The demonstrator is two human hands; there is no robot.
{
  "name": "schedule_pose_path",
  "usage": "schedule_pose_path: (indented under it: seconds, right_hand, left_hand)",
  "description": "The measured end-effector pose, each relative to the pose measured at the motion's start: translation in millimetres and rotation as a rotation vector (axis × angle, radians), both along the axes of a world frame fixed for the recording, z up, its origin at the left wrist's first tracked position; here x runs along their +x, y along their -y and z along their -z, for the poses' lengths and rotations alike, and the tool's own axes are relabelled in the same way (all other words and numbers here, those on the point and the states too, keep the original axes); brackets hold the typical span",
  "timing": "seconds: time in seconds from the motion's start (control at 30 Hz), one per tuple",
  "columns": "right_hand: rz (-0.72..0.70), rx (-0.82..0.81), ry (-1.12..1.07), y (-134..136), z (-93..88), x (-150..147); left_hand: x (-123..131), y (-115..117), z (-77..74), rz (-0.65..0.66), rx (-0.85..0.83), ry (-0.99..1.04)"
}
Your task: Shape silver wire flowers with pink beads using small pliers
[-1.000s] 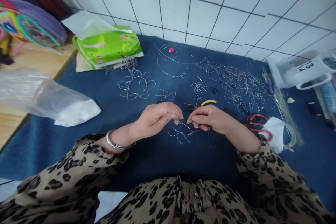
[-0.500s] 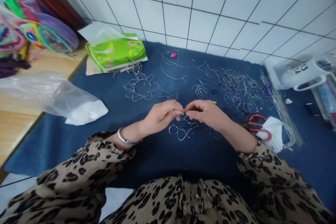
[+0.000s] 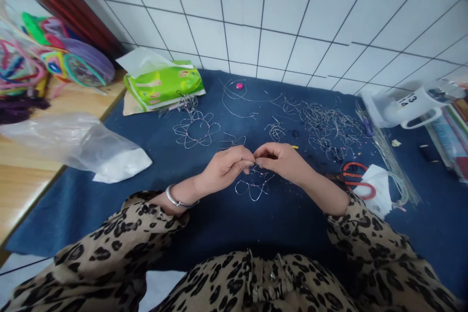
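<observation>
My left hand (image 3: 231, 168) and my right hand (image 3: 280, 162) meet at the fingertips over the blue cloth. Between them they pinch a wire flower (image 3: 253, 191), a ring of thin silver loops with small pink beads. Its lower petals hang below my fingers; the upper part is hidden behind them. Both hands are closed, thumb against fingers. A finished-looking wire flower ring (image 3: 197, 129) of the same kind lies flat to the left. Just beyond my hands are some bent wire pieces (image 3: 234, 141) and a small wire bundle (image 3: 277, 130).
Tangled wire (image 3: 325, 124) covers the back right. Orange-handled scissors (image 3: 356, 180) lie beside my right wrist, near a white mug (image 3: 420, 107) and straight wires (image 3: 398, 170). A green tissue pack (image 3: 168, 85) and a plastic bag (image 3: 120, 161) are at left; a tiled wall stands behind.
The view has tilted slightly upward, so everything sits a little lower. Both hands keep their pinch on the wire flower, whose visible loops have turned slightly.
</observation>
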State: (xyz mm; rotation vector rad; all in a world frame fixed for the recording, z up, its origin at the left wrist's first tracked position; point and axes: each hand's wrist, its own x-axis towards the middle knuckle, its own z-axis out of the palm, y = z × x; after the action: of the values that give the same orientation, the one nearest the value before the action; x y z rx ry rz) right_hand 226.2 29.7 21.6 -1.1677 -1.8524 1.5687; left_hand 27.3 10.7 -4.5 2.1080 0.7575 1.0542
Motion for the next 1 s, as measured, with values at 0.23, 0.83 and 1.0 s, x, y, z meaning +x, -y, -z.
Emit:
schedule_pose_path:
  seconds: [0.23, 0.83, 1.0]
  right_hand:
    - [-0.004, -0.046, -0.061, 1.3, 3.5, -1.1]
    - [0.098, -0.144, -0.152, 2.0, 5.7, 1.1]
    - [0.042, -0.103, -0.129, 3.6, 7.5, 0.6]
  left_hand:
    - [3.9, -0.9, 3.7, -0.024, 0.034, -0.022]
    - [0.3, -1.6, 12.4, -0.002, 0.094, -0.027]
    - [1.8, -1.4, 11.4, 0.008, 0.105, 0.007]
